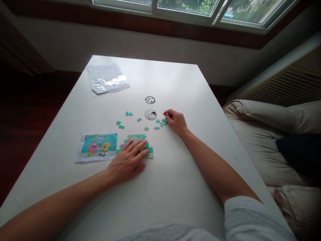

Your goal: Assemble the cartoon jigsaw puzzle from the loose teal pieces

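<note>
The left grip [127,162] lies wide on the puzzle [136,136]; the right grip [176,122] curls beside loose pieces [156,128], holding unclear. Beyond the left, the plastic bag [112,81] bears unreadable marks.

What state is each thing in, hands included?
Left hand, open, palm down over the puzzle
Right hand, fingers curled beside loose pieces; grip unclear
Puzzle, partly assembled, partly covered
Loose pieces, scattered, several clustered by the right hand
Reference picture, lying flat
Plastic-covered papers, lying flat
Round disc, lying flat
Table opening, uncovered
</note>
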Tool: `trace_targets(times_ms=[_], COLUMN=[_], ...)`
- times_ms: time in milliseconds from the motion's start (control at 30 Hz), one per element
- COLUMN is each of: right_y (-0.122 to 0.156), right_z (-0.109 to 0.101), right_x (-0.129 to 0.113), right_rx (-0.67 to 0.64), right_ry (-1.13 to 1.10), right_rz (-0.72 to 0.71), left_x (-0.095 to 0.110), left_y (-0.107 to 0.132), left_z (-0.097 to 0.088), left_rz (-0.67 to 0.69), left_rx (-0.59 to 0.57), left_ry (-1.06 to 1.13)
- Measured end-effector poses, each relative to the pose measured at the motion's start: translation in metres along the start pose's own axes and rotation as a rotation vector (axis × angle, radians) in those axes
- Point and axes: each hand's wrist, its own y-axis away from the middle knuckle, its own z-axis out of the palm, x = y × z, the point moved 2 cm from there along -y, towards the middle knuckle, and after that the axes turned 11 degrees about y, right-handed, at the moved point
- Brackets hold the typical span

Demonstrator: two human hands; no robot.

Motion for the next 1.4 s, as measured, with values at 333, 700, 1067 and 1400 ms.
trace_targets(times_ms=[333, 700, 1067, 1400], right_y=[0.005, 0.007, 0.008, 0.008], right_z=[0.005, 0.006, 0.010, 0.009], right_x=[-0.013, -0.017, -0.018, -0.018], right_rx=[-0.052, -0.126, -0.092, -0.073], right_ry=[0.167, 0.172, 0.141, 0.110], right_rz=[-0.254, -0.290, -0.231, -0.211], left_x=[-0.002, 0.000, 0.003, 0.003], left_y=[0.001, 0.000, 0.000, 0.000], left_z=[0.002, 0.002, 0.001, 0.003], left_rz=[0.059, 0.074, 0.180, 0.173], left_rx=[-0.020, -0.009, -0.003, -0.028], left_ry=[-0.002, 0.004, 0.049, 0.039])
